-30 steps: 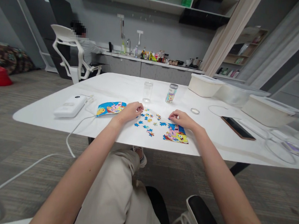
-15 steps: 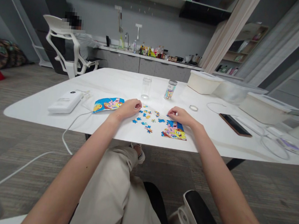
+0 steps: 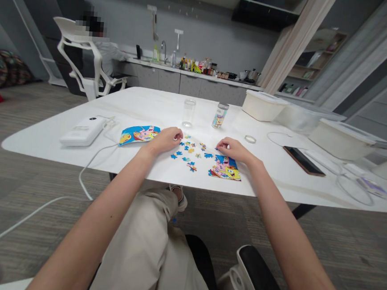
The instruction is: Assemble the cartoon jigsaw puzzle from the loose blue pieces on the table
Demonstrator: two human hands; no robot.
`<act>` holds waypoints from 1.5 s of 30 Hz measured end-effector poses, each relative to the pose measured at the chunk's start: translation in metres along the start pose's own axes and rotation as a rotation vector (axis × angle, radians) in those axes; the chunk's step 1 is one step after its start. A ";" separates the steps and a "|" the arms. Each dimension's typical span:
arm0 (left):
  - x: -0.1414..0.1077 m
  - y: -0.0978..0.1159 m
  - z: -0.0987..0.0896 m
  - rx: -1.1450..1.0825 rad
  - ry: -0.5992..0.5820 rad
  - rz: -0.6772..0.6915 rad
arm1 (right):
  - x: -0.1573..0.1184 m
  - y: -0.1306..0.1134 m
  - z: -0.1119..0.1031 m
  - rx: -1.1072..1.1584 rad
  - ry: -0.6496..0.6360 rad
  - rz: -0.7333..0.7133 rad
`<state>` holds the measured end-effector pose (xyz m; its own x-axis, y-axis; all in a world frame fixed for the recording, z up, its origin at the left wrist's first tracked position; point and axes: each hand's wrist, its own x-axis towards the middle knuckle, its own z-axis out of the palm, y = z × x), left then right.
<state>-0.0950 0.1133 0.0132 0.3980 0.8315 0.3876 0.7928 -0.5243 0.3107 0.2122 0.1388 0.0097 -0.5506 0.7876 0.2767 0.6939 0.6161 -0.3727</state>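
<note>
My left hand (image 3: pixel 168 139) rests on the table with its fingers curled together, beside loose jigsaw pieces (image 3: pixel 191 150). What it pinches, if anything, is too small to make out. Behind its wrist lies a curved picture sheet (image 3: pixel 137 135) with cartoon figures on blue. The fingers of my right hand (image 3: pixel 232 149) are pinched at the upper edge of a partly joined jigsaw puzzle (image 3: pixel 225 169), with a small blue puzzle piece at their tips. Between both hands, several blue and yellow pieces are scattered.
Beyond the hands stand a clear jar (image 3: pixel 188 113) and a printed can (image 3: pixel 220 116). A ring-shaped lid (image 3: pixel 250 139), phone (image 3: pixel 303 161) and storage boxes (image 3: pixel 265 107) are at right. A white device (image 3: pixel 83 131) with cables lies left. Another person sits in a chair (image 3: pixel 97 66).
Both hands hold nearly the same place and pose; the view shifts slightly. A small blue spot now shows on the floor below my shoe.
</note>
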 end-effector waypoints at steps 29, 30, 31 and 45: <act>-0.002 -0.020 -0.018 0.121 0.031 -0.054 | 0.001 -0.008 0.001 0.051 0.003 -0.058; -0.003 -0.019 -0.020 0.117 0.026 -0.040 | 0.001 -0.008 0.000 0.050 -0.001 -0.058; -0.004 -0.017 -0.021 0.102 0.017 -0.025 | 0.001 -0.008 0.000 0.049 -0.005 -0.059; -0.013 0.003 -0.024 -0.198 -0.324 0.019 | 0.001 -0.006 0.002 0.063 0.007 -0.057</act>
<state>-0.1093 0.0969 0.0303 0.5626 0.8194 0.1100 0.6916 -0.5394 0.4804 0.2065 0.1362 0.0109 -0.5847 0.7516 0.3054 0.6311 0.6579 -0.4109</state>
